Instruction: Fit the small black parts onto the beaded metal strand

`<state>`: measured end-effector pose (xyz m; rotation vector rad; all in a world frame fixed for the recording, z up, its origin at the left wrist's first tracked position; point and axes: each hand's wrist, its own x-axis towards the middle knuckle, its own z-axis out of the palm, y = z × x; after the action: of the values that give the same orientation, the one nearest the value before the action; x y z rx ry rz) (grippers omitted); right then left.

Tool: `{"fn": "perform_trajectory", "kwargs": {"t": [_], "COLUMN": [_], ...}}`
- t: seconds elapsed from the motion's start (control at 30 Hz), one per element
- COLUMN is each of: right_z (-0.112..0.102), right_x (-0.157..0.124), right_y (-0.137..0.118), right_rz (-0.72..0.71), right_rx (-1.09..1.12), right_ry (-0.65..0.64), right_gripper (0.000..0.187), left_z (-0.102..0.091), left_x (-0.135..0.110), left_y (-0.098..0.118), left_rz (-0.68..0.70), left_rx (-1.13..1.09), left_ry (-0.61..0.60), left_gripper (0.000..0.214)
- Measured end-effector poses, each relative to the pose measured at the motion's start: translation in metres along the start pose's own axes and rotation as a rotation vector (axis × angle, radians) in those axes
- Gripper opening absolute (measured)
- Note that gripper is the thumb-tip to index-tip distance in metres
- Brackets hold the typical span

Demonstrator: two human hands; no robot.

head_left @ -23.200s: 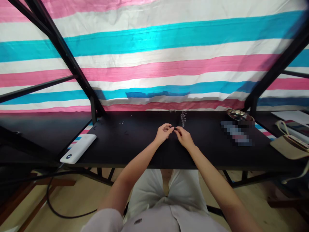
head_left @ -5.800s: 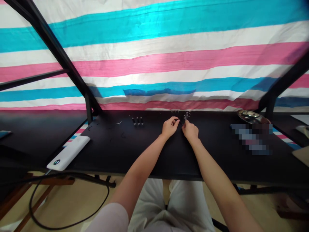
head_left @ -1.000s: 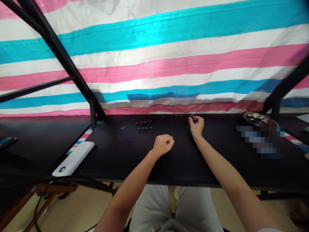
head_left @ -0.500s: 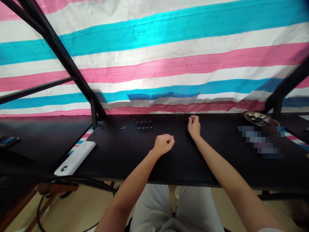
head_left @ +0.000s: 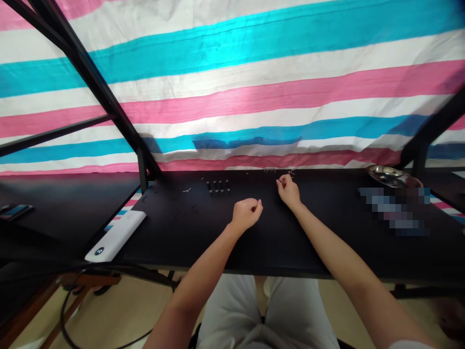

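Note:
My left hand (head_left: 247,214) is closed just above the black table (head_left: 174,232), with its thumb and fingers pressed together. Whatever it may hold is hidden. Farther back and to the right, my right hand (head_left: 288,189) is also closed in a pinch, and I cannot make out what lies in its fingertips. Behind that hand are small pale bits (head_left: 292,172) at the table's far edge. A row of several small dark cylinders with light ends (head_left: 218,186) stands left of my hands. Several tiny pale pieces (head_left: 270,170) line the back edge between the hands.
A white oblong device (head_left: 116,237) lies at the table's left edge. On the right are a shiny metal dish (head_left: 394,177) and a pixelated item (head_left: 395,212). Black frame bars (head_left: 98,92) slant up at the left, before a striped sheet (head_left: 232,92). Thin white scraps (head_left: 186,190) lie at left.
My right hand has drawn back slightly leftward and toward me from the pale bits at the far edge. My left hand stays closed in nearly the same place.

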<state>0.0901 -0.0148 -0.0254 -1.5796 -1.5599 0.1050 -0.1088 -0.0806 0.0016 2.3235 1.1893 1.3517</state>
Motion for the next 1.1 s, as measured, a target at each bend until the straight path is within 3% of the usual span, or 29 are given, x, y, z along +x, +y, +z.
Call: {"fn": "perform_trajectory", "kwargs": {"t": [0.07, 0.13, 0.2, 0.33, 0.43, 0.6, 0.83, 1.1], "right_z": [-0.004, -0.008, -0.009, -0.007, -0.005, -0.009, -0.014, -0.014], "right_x": [-0.007, -0.015, -0.025, -0.040, -0.045, -0.044, -0.037, -0.038], "right_y": [-0.013, -0.029, -0.044, -0.063, -0.066, -0.066, -0.055, -0.062], "right_rz": [-0.083, -0.140, -0.177, -0.203, -0.214, -0.242, -0.176, -0.205], "right_rx": [0.073, 0.149, 0.217, 0.255, 0.249, 0.308, 0.394, 0.355], "right_ry": [-0.063, -0.133, -0.191, -0.260, -0.271, -0.269, -0.162, -0.163], "right_gripper": [0.015, 0.015, 0.015, 0.013, 0.013, 0.021, 0.032, 0.030], "left_z": [0.000, 0.000, -0.001, 0.001, 0.005, 0.007, 0.000, -0.003], "left_x": [0.002, 0.004, 0.005, 0.005, 0.004, 0.006, 0.017, 0.019], "left_y": [-0.003, -0.007, -0.011, -0.013, -0.014, -0.018, -0.008, -0.006], "left_rz": [-0.125, -0.208, -0.216, -0.134, -0.132, -0.281, -0.595, -0.611], "left_rx": [0.012, 0.011, 0.004, -0.031, -0.061, -0.170, -0.707, -0.838], "left_ry": [0.040, 0.044, 0.016, -0.052, -0.056, -0.011, 0.130, 0.105], "left_gripper": [0.018, 0.033, 0.043, 0.038, 0.030, 0.015, 0.031, 0.037]}}
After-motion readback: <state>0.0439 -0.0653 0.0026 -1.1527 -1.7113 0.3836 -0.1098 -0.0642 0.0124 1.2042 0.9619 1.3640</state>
